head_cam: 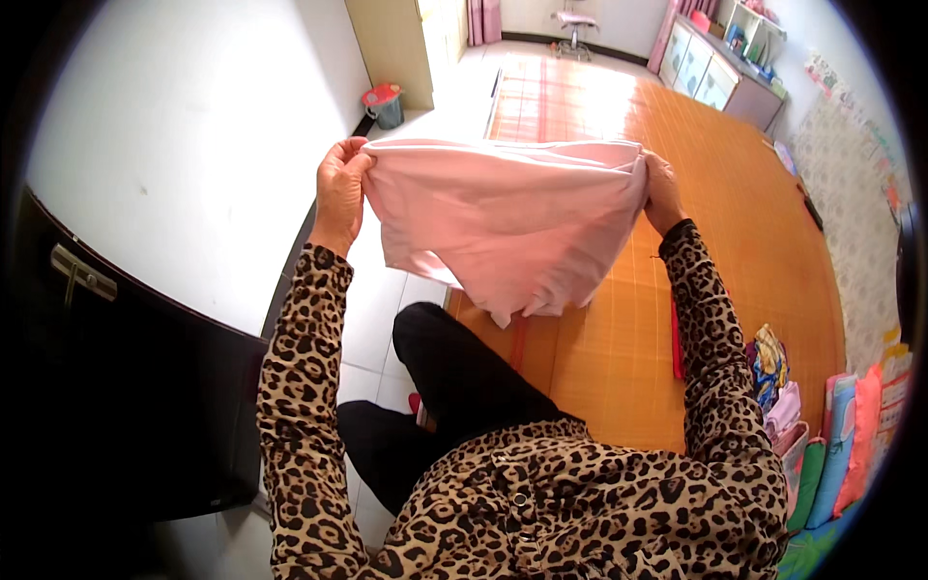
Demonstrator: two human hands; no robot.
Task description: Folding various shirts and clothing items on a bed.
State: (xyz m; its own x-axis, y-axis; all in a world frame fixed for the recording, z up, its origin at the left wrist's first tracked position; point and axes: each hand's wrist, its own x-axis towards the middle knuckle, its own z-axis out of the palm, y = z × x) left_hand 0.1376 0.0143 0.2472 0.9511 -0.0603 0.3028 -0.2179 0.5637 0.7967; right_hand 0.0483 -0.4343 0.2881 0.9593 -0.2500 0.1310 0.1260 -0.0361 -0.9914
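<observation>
A light pink cloth garment (500, 217) hangs stretched out between my two hands, held up in front of me. My left hand (341, 188) pinches its upper left corner, thumb on the near side. At the opposite upper corner, my right hand (661, 190) grips the edge, its fingers partly hidden behind the fabric. The upper edge runs nearly straight and looks like an open double-layered band. Below, the fabric falls in folds to an uneven lower edge. Under it lies the orange-brown mat (616, 362) on the bed, beside my black-trousered legs (464, 377).
A dark door (145, 384) with a metal handle stands at the left. A grey bin with a red top (384, 105) is by the wardrobe (391, 51). Folded clothes (779, 391) and upright cushions (834, 449) line the right side. A low cabinet (718, 72) stands far right.
</observation>
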